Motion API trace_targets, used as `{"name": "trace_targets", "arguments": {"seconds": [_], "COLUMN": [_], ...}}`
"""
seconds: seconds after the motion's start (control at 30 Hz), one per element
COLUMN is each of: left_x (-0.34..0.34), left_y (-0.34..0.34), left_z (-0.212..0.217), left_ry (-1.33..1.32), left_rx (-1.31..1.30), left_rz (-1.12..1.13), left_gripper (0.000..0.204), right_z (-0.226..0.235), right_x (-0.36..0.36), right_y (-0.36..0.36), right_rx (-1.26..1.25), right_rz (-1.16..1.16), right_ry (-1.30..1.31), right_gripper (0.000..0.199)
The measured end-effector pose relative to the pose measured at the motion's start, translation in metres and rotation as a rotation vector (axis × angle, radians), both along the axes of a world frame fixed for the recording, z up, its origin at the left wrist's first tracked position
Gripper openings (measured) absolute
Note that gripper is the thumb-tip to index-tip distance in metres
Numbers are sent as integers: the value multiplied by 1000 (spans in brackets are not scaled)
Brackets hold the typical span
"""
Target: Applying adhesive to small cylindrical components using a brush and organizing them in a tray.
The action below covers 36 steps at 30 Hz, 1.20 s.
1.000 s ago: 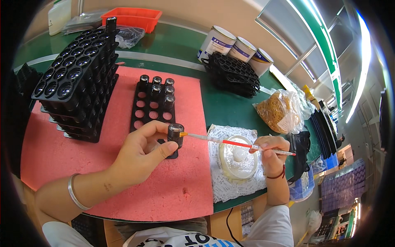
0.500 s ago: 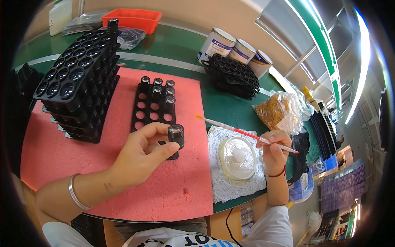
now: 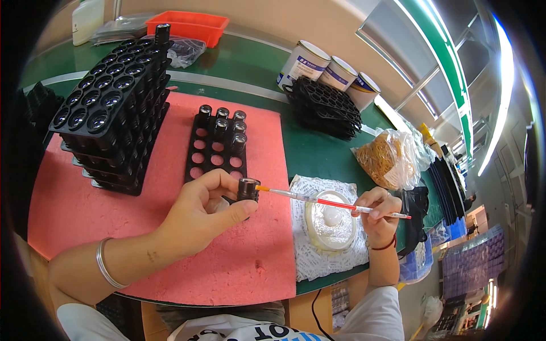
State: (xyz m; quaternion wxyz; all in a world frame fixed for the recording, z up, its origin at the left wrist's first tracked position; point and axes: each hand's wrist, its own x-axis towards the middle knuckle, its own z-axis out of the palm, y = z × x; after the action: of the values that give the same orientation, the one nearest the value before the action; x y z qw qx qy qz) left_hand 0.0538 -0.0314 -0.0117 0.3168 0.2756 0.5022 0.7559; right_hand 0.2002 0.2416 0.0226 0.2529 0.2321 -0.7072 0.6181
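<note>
Three tins [image 3: 335,74] behind black trays [image 3: 327,108]

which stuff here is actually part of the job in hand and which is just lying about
In use: left hand, small black cap, right hand, thin brush, white dish, black tray with holes.
Lying about: three tins, bag of rubber bands, orange bin.
</note>
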Motion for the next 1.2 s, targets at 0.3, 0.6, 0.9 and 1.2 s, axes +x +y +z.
{"name": "trace_targets", "arguments": {"seconds": [0.3,0.6,0.9,1.2], "left_x": [0,0,0,9], "left_y": [-1,-3,-4,-9], "left_z": [0,2,11,20], "left_ry": [9,-24,18,61], "left_rx": [-10,15,-38,44], "left_rz": [-14,-79,-119,-105], "left_gripper": [19,18,17,22], "right_z": [1,2,5,13], "right_x": [0,-3,-4,2], "right_y": [0,7,9,15], "right_rx": [49,102,92,37], "right_rz": [14,-21,-31,-237], "right_ry": [-36,-22,5,18], "right_gripper": [10,8,11,22]}}
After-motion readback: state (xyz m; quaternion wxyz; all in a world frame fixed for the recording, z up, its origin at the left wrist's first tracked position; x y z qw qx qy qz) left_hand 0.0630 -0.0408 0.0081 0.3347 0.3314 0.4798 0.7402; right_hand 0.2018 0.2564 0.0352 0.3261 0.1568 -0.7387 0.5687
